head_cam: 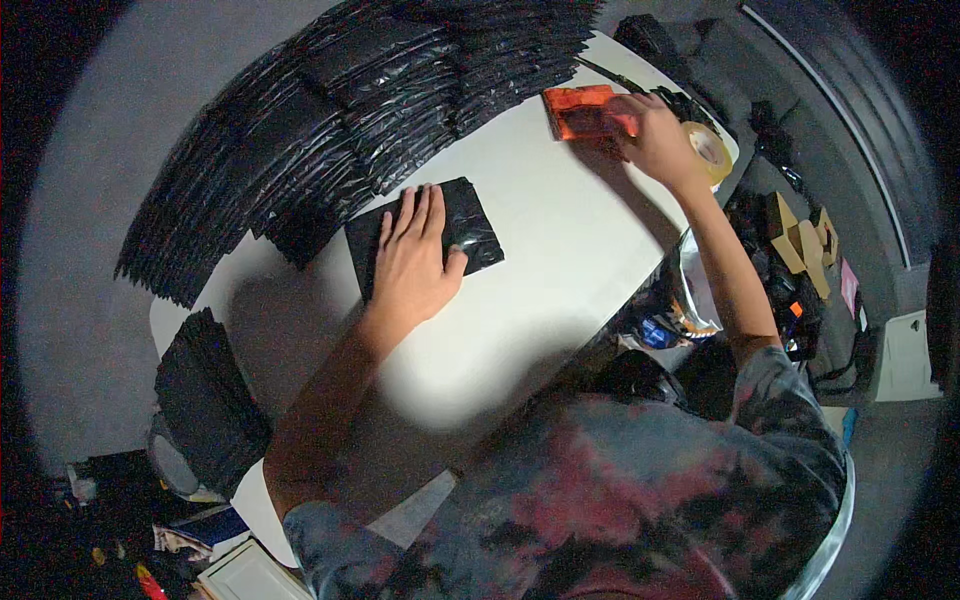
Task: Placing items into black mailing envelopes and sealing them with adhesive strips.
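Note:
My left hand (420, 270) lies flat, fingers slightly spread, on a folded black plastic packet (478, 232) on the white table (555, 247). The packet's far and right edges show around the fingers. At the table's far right, my right hand (660, 142) is over the right end of an orange plastic packet (574, 116). Its fingertips are blurred and partly hidden, so whether they grip the packet is unclear. A roll of clear tape (709, 154) stands right beside that hand.
Long rows of black plastic packets (337, 97) line the table's far side. Another black stack (206, 405) is at the left edge. To the right are a grey sofa (697, 60), an open cardboard box (784, 232) and a white panel (904, 356).

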The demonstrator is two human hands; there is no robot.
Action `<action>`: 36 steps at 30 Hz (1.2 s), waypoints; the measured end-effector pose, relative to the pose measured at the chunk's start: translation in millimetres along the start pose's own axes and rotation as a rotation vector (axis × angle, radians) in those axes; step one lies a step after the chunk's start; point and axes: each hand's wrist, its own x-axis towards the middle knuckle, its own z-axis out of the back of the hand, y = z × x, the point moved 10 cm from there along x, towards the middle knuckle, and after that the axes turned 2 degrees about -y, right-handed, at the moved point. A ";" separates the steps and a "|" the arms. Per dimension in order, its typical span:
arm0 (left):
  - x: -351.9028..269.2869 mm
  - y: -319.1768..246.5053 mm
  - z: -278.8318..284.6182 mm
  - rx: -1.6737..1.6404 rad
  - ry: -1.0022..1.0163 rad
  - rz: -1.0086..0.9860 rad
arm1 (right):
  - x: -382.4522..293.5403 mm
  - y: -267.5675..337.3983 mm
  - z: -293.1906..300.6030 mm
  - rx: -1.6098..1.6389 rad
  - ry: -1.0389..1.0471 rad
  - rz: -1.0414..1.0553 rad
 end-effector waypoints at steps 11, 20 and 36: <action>-0.1 4.3 -1.6 0.010 -0.018 0.043 | -13.9 97.7 -51.7 0.260 0.380 0.415; 0.9 -0.8 -6.6 0.031 -0.017 0.019 | -16.9 154.4 -57.6 0.521 0.401 0.400; -2.9 2.8 -14.6 0.127 -0.046 0.049 | -30.5 171.8 -87.4 0.272 0.481 0.455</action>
